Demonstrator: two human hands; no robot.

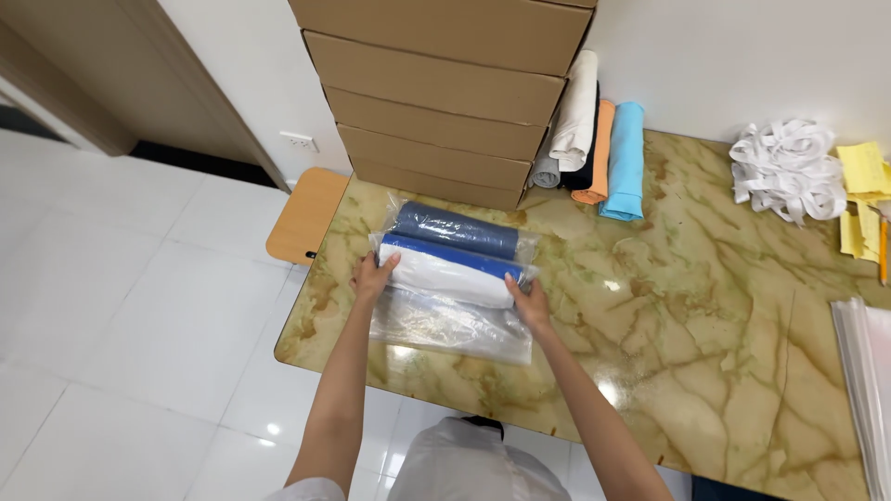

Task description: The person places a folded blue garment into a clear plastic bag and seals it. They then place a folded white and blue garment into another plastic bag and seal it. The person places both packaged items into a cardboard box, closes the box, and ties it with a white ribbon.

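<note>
A clear plastic bag (450,325) lies on the marble table (705,306), holding a white rolled cloth (445,275). Behind it lie a bright blue roll (455,252) and a dark blue roll (457,230), both wrapped in clear plastic. My left hand (373,276) presses on the left end of the white roll. My right hand (530,302) grips the right end of the same roll through the plastic.
A stack of several cardboard boxes (436,102) stands at the table's back. Beside it lean rolled cloths: white (575,111), orange (599,153), light blue (626,160). White ribbons (787,169) and yellow papers (863,190) lie at the right; clear bags (863,390) sit on the right edge. A wooden stool (304,213) stands left.
</note>
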